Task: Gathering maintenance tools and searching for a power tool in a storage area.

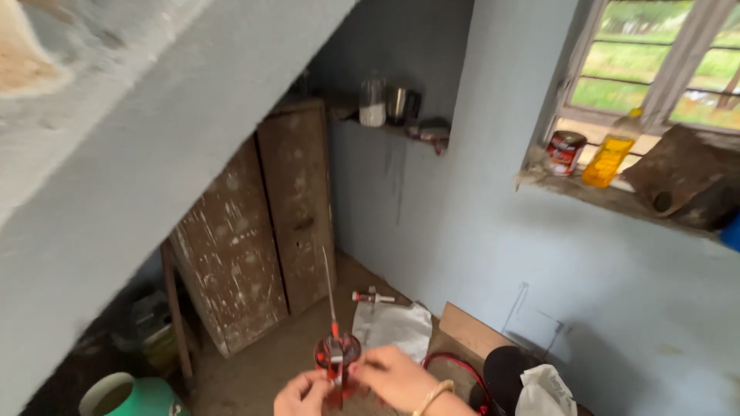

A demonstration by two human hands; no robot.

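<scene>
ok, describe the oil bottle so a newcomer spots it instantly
Start at the barred window at upper right and drop to its ledge. The clear plastic bottle of yellow oil stands upright there, between a short red tin can and a leaning brown board; it alone is translucent yellow.

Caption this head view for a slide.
Both hands, left hand and right hand, hold a small red device above the floor.
</scene>
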